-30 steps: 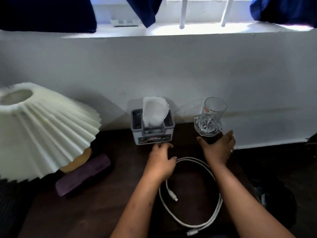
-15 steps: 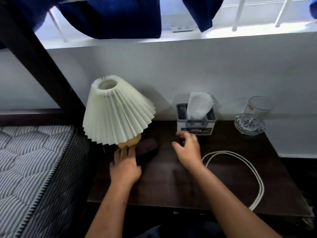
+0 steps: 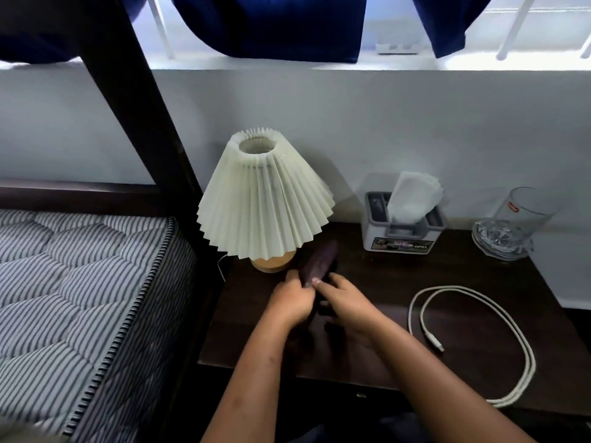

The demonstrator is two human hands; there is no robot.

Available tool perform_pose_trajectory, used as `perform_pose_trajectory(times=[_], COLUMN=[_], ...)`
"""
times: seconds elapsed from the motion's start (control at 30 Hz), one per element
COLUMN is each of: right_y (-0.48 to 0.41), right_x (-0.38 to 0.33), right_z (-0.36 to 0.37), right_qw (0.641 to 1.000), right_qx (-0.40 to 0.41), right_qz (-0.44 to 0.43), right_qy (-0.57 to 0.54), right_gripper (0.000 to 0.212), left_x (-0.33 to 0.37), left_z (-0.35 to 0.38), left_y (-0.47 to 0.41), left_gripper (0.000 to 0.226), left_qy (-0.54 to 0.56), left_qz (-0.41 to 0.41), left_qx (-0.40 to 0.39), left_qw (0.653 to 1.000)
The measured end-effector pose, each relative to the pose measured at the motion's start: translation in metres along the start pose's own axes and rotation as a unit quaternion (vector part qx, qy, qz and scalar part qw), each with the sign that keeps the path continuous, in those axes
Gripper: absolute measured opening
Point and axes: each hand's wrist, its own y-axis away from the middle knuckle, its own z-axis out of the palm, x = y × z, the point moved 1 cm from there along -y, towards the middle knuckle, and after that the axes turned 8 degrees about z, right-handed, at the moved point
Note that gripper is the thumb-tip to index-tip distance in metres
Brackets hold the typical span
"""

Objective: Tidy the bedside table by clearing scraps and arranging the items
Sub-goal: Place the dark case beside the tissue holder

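A dark purple case [image 3: 320, 259] lies on the dark wooden bedside table [image 3: 377, 318], just right of the lamp's base. My left hand [image 3: 291, 302] and my right hand [image 3: 343, 300] both grip its near end, thumbs on top. The lamp [image 3: 263, 203] with a cream pleated shade stands at the table's back left. A grey tissue box [image 3: 401, 233] with a white tissue sticking up sits at the back middle. A clear glass [image 3: 511, 223] stands on a glass coaster at the back right. A white cable [image 3: 473, 340] lies looped on the right part.
A striped mattress [image 3: 73, 282] in a dark bed frame borders the table on the left, with a dark post [image 3: 140, 100] rising beside the lamp. A white wall and window ledge with blue curtains [image 3: 271, 24] run behind.
The view has shifted left and back. My left hand moved from beside the lamp base onto the purple case, and my right hand left the tissue box and joined it on the case.
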Motion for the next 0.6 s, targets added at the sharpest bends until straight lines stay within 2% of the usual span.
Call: perform_pose_trajectory(times=[0.03,0.1,0.2,0.23,0.3,0.43,0.6], right_y=[0.001,0.003,0.000,-0.001,-0.003,-0.009,-0.015], right_x=[-0.001,-0.002,0.000,0.001,0.003,0.004,0.005], right_z=[-0.002,-0.010,-0.023,-0.025,-0.031,-0.043,-0.048], right_qw=[0.999,0.996,0.996,0.997,0.995,0.976,0.962], right_qx=[-0.009,-0.023,-0.004,0.012,0.047,0.114,0.094], right_qz=[0.006,-0.002,-0.042,-0.057,-0.087,-0.141,-0.183], right_qy=[-0.036,-0.086,-0.081,-0.056,-0.005,0.121,0.180], right_gripper=[0.037,0.040,0.054,0.057,0.060,0.054,0.058], left_x=[0.004,0.012,0.024,0.025,0.026,0.029,0.039], left_z=[0.004,0.012,0.024,0.028,0.035,0.046,0.057], left_y=[0.000,-0.002,-0.006,-0.008,-0.013,-0.020,-0.025], left_gripper=[0.043,0.039,0.032,0.031,0.031,0.031,0.044], left_qy=[0.106,0.295,0.425,0.431,0.397,0.319,0.197], left_qz=[-0.017,-0.051,-0.081,-0.087,-0.096,-0.094,-0.055], left_qx=[-0.002,-0.012,0.002,0.011,0.031,0.096,0.123], left_qw=[0.994,0.954,0.902,0.898,0.912,0.938,0.971])
